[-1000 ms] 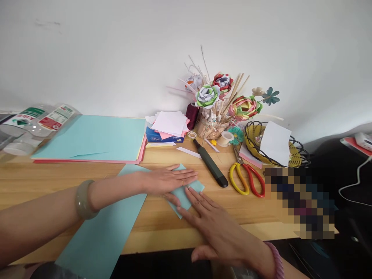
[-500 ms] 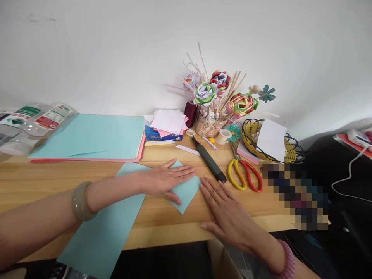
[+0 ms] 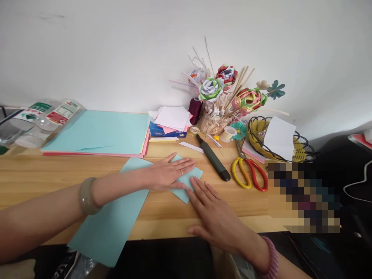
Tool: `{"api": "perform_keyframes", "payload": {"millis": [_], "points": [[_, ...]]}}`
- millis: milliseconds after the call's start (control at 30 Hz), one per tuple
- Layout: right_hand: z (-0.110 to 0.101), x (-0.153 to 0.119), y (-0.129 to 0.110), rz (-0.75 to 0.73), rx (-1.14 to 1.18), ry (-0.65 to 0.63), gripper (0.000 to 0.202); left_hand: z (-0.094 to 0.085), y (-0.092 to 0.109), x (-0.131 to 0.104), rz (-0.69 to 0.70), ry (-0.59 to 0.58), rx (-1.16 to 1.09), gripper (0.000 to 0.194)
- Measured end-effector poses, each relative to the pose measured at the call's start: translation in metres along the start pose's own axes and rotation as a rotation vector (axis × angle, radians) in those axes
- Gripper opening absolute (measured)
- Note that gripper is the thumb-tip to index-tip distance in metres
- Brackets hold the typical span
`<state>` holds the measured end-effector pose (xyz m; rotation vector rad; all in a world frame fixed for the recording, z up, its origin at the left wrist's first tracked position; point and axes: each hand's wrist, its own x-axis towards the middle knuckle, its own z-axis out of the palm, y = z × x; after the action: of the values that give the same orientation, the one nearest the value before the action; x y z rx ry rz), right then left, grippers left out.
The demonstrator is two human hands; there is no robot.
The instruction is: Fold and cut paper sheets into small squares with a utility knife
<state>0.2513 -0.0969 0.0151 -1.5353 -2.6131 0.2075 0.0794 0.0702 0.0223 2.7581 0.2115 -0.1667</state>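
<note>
A small piece of light blue paper (image 3: 183,195) lies on the wooden table (image 3: 165,224). Flat across its left and upper part rests my left hand (image 3: 168,174), fingers stretched out; a ring and a jade-like bangle show on that arm. My right hand (image 3: 213,213) lies spread, its fingertips over the small paper's lower right edge. Under my left forearm is a larger light blue sheet (image 3: 113,221), which hangs over the table's front edge. The hands hide part of the small paper.
Behind lie a stack of coloured sheets (image 3: 101,131), small papers on a blue box (image 3: 165,131), and a pot (image 3: 213,122) of paper flowers. To the right are a dark green cutter-like tool (image 3: 215,161), scissors (image 3: 250,174) and a yellow basket (image 3: 300,149). Plastic bottles (image 3: 62,114) lie at the left.
My right hand has moved left, from beside the small paper's right corner onto its lower right edge. My left hand stays flat on the paper. The view has shifted slightly.
</note>
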Motion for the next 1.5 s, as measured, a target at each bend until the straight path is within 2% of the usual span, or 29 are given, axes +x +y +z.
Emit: {"api": "perform_keyframes", "payload": {"millis": [233,367,433,533,600,667,700,867,1000,1133,1267,1367,1500], "points": [[-0.005,-0.011,-0.003,-0.049,0.054,-0.034,0.088,0.001,0.001,0.002,-0.038,-0.036,0.036,0.069],[-0.013,-0.018,-0.005,-0.058,0.084,-0.068,0.091,0.004,0.000,0.002,-0.025,-0.002,0.092,0.069],[-0.017,-0.021,-0.003,-0.032,0.099,-0.047,0.081,0.005,0.000,0.003,-0.025,0.033,0.144,0.068],[-0.021,-0.018,0.005,0.103,0.054,0.097,0.054,0.003,0.008,0.004,-0.026,0.139,0.227,0.066],[-0.018,-0.012,0.012,0.136,-0.032,0.162,0.045,0.003,0.016,0.004,0.016,0.195,0.270,0.048],[-0.013,-0.006,0.018,0.092,-0.104,0.165,0.041,0.006,0.025,0.002,0.096,0.202,0.293,0.022],[-0.010,-0.003,0.021,0.067,-0.124,0.158,0.040,0.009,0.029,0.001,0.128,0.200,0.298,0.016],[-0.004,-0.002,0.027,0.031,-0.209,0.174,0.045,0.032,0.044,-0.010,0.084,0.279,0.321,0.023],[-0.007,0.000,0.030,0.065,-0.318,0.164,0.048,0.039,0.053,-0.018,0.070,0.329,0.425,0.026],[-0.009,0.005,0.032,0.098,-0.342,0.158,0.046,0.045,0.063,-0.028,0.101,0.324,0.521,0.032],[-0.009,0.006,0.031,0.114,-0.351,0.167,0.045,0.052,0.068,-0.037,0.097,0.302,0.493,0.038],[-0.009,0.006,0.030,0.123,-0.354,0.175,0.044,0.049,0.068,-0.043,0.099,0.219,0.404,0.040],[-0.010,0.007,0.032,0.116,-0.345,0.189,0.042,0.033,0.061,-0.053,0.134,0.085,0.134,0.044]]}}
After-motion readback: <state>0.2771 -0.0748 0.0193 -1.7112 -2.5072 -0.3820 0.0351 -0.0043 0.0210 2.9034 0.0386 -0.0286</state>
